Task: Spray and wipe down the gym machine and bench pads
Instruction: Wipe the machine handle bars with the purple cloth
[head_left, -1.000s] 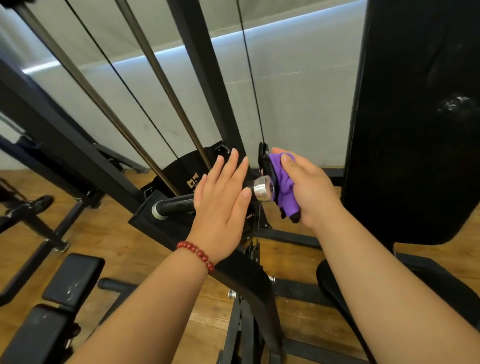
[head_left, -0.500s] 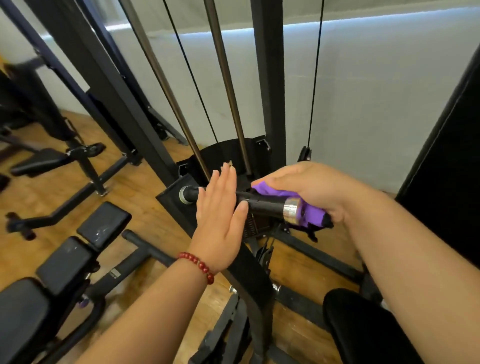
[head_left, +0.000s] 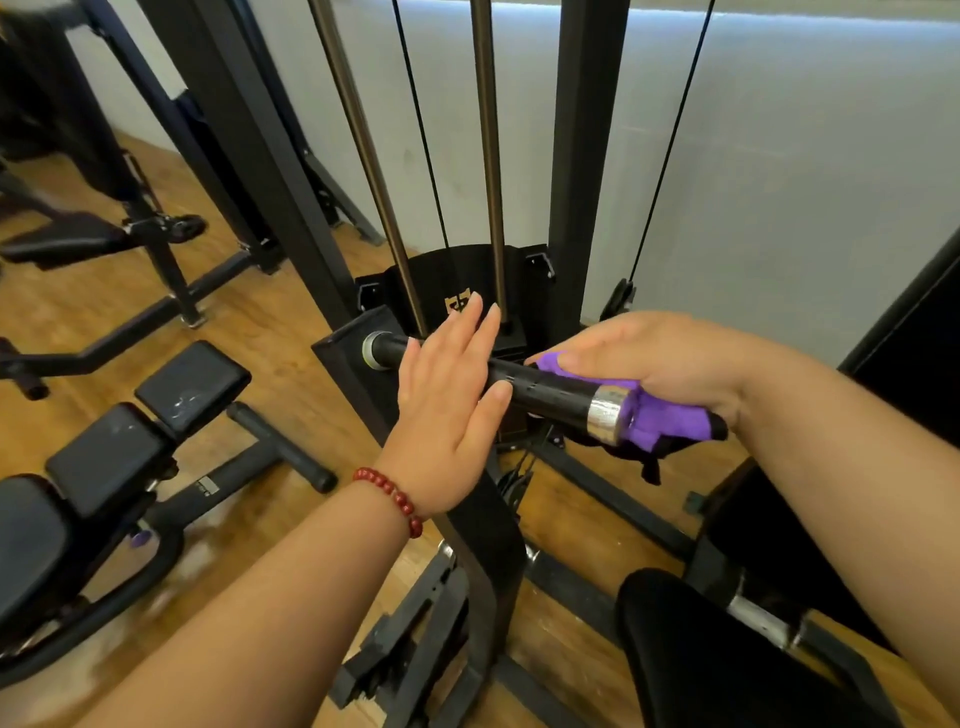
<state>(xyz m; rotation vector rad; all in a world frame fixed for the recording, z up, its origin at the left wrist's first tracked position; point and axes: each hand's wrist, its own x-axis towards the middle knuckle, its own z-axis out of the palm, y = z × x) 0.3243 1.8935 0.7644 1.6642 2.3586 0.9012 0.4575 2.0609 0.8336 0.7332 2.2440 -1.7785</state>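
Note:
A black handle bar (head_left: 550, 392) with a chrome end cap sticks out of the gym machine's black frame (head_left: 483, 519). My left hand (head_left: 447, 410) is flat with fingers straight, pressed against the bar's near side; a red bead bracelet is on the wrist. My right hand (head_left: 654, 364) holds a purple cloth (head_left: 660, 418) wrapped over the bar's far side and chrome end. The machine's black seat pad (head_left: 691, 654) lies at the lower right, and a black back pad (head_left: 919, 364) rises at the right edge.
A black bench (head_left: 104, 457) with split pads stands on the wooden floor at the left. Further machine legs and a padded seat (head_left: 67, 241) are at the upper left. Guide rods (head_left: 485, 156) and cables rise behind the handle, in front of a pale wall.
My view has turned left and down. My right hand with the cloth has gone from the bar's end cap to lying along the bar's top. My left hand stays flat on the bar.

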